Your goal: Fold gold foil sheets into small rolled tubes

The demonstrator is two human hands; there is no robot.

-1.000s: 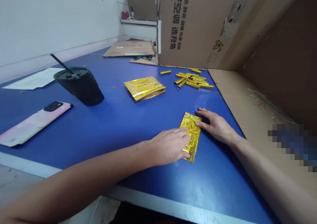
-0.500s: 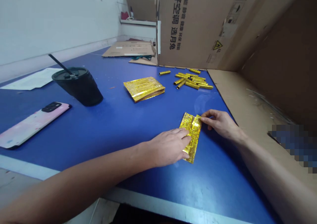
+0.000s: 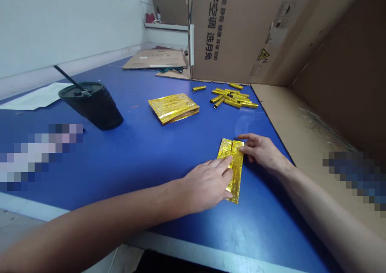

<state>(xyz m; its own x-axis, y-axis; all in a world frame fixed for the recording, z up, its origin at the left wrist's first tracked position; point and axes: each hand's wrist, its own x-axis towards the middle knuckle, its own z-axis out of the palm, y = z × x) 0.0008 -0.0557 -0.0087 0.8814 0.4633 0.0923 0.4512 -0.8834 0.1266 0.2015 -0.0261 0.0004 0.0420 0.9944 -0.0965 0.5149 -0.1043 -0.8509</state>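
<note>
A sheet of shiny gold foil paper [image 3: 237,172] lies on the blue table in front of me, its two long sides folded inward so that they meet along a seam. My left hand [image 3: 209,182] rests flat on its left and middle part, fingers stretched out, hiding some of the seam. At the upper right corner, my right hand [image 3: 256,149] touches the paper with one fingertip, while the index finger reaches out apart above the top edge. Beyond them lie a stack of flat gold foil paper [image 3: 173,107] and a pile of small rolled gold paper tubes [image 3: 233,98].
A dark cup with a straw [image 3: 96,106] stands on the left, near a white sheet [image 3: 36,96]. A blurred-out object [image 3: 39,156] lies at the left edge. A big cardboard box [image 3: 235,35] rises behind the tubes. Flat cardboard [image 3: 157,59] lies at the back.
The right flap of the gold paper, raised at its top corner before, now lies flat along the seam. My right hand's pinch on that corner has loosened, with its index finger extended.
</note>
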